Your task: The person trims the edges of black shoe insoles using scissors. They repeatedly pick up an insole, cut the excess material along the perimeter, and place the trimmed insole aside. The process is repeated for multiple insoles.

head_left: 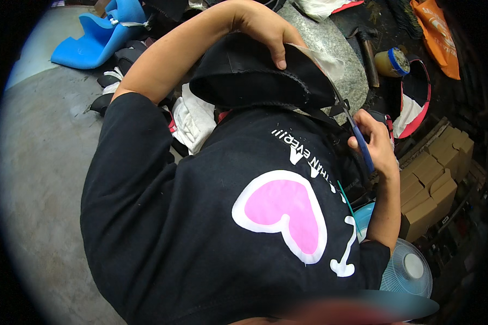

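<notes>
My left hand (263,33) grips a black shoe (249,76) from above, thumb pressed on its upper, and holds it against my chest over my black shirt with a pink heart. A strip of white lining (326,62) sticks out at the shoe's right edge. My right hand (375,145) is closed on blue-handled scissors (361,145). Their blades (339,97) reach up to the shoe's rim beside the white lining.
A grey stone slab (331,40) lies behind the shoe, with a hammer (368,54) and a yellow glue pot (393,61) to its right. Blue foam (97,35) and black shoe parts (111,81) lie at the left. Cardboard boxes (434,179) and a pale blue fan (409,271) stand at the right.
</notes>
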Available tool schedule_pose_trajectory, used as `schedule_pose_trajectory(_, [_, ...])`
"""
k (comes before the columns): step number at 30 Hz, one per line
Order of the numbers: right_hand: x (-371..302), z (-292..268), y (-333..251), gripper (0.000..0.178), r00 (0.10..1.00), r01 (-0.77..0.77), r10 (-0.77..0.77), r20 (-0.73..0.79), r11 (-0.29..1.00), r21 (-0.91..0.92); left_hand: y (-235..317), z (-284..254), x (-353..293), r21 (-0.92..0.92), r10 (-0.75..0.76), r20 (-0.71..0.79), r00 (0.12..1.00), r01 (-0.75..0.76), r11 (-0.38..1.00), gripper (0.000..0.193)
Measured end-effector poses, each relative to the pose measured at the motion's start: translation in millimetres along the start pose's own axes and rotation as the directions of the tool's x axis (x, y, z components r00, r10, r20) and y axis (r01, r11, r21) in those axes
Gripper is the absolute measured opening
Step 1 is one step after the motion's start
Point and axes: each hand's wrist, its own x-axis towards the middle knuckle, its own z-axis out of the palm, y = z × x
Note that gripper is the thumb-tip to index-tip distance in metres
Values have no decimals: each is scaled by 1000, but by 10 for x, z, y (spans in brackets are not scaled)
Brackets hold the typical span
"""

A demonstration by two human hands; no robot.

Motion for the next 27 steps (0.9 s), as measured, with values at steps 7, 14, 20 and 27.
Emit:
schedule_pose_trajectory(7, [-5,-117,53,42,999,-28,30,18,993,-114,34,8,214,-28,15,31,999,-15,1000,56])
schedule_pose_trajectory(14, [-17,-216,124,38,987,-156,155,49,987,32,-38,13,332,3,39,-76,996,-39,999,44])
schedule_pose_trajectory(20, [116,-195,96,41,997,-36,47,53,981,-191,28,59,305,28,-9,-68,998,11,1000,37])
schedule_pose_trajectory(27, [135,-303,28,34,976,-140,138,167,990,0,-41,45,148,26,90,37,995,-91,996,46])
